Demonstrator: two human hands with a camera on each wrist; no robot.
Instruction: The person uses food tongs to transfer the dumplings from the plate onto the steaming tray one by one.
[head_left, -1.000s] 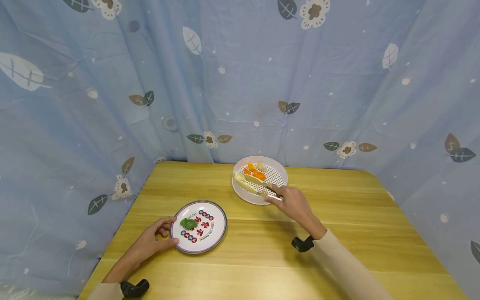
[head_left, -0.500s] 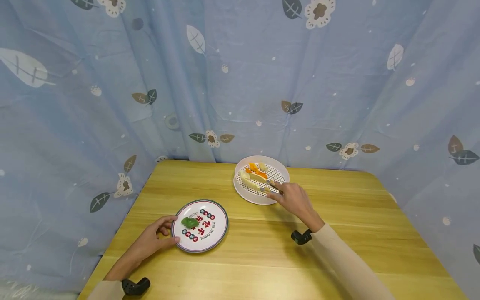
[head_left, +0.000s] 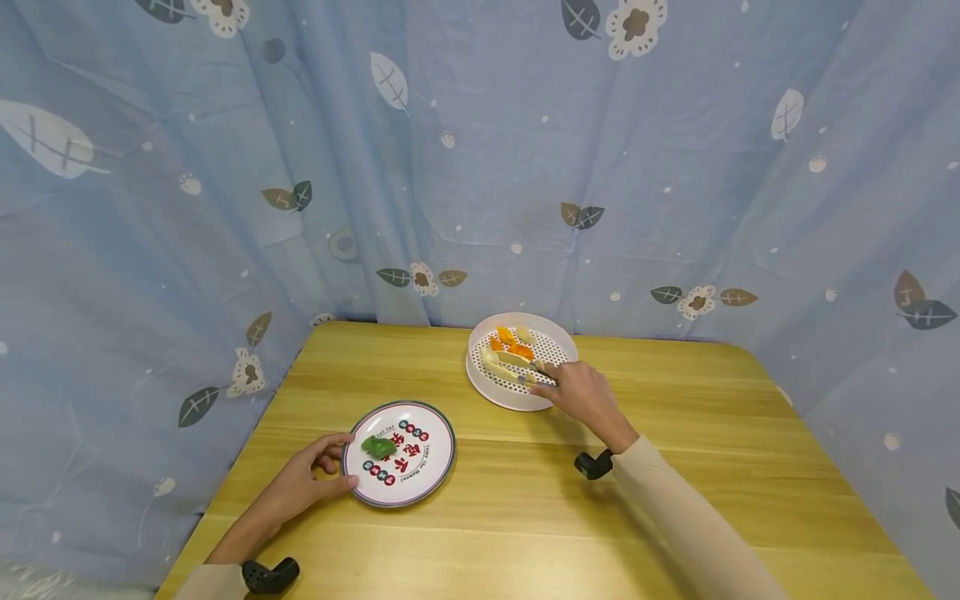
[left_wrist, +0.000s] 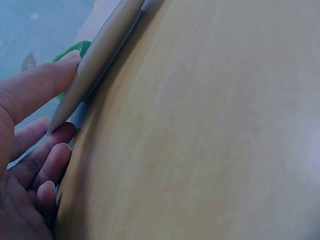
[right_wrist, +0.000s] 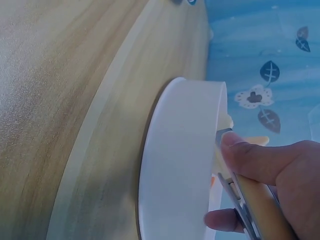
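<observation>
My left hand [head_left: 307, 475] holds the left rim of a white plate [head_left: 431, 467] with red lettering. In the left wrist view, the thumb [left_wrist: 45, 82] rests at the plate's edge and other fingers lie at its underside. A green pepper-like piece [head_left: 379, 447] sits on the plate. My right hand [head_left: 588, 398] grips tongs [head_left: 516, 360] with pale, broad ends, reaching into a round white perforated basket [head_left: 480, 385]. A whitish lump [head_left: 489, 357] lies at the tongs' tips; whether they pinch it cannot be told. Orange pieces [head_left: 517, 350] and a pale piece [head_left: 525, 335] lie beyond the tongs.
The wooden table [head_left: 525, 517] carries the plate at front left and the basket near its back edge. A blue patterned curtain [head_left: 480, 167] hangs behind the table and along both sides. Each wrist wears a black device [head_left: 270, 575].
The tongs' tips have shifted a little to the right inside the basket, and their arms look closer together. My right wrist has moved slightly left and away. The left hand stays on the plate.
</observation>
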